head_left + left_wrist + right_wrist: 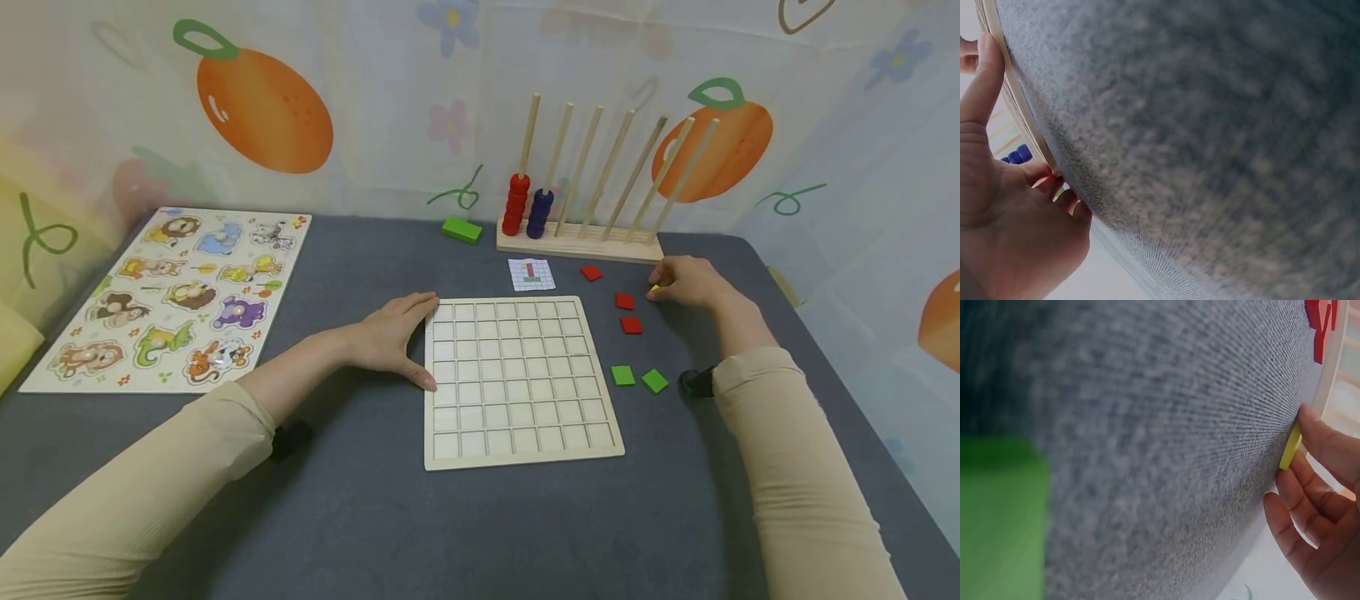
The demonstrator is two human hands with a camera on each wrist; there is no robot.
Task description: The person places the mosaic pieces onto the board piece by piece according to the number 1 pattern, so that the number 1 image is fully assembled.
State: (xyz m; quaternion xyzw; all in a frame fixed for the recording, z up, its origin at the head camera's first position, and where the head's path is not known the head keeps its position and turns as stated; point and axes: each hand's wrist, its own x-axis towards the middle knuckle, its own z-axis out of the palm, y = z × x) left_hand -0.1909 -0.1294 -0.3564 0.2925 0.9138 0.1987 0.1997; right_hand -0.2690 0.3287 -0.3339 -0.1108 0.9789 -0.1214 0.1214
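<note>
Grid board has nothing seated yet that I see: red tiles and green tiles lie loose to its right, right hand pinches yellow tile near them, left hand, thumb and fingers apart, touches board's left edge.

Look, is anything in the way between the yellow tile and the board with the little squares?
Yes: two red tiles lie between the yellow tile and the board. They're flat, so lifting it over them should probably work. Nothing blocks the right hand: it has the yellow tile in its grip.
</note>
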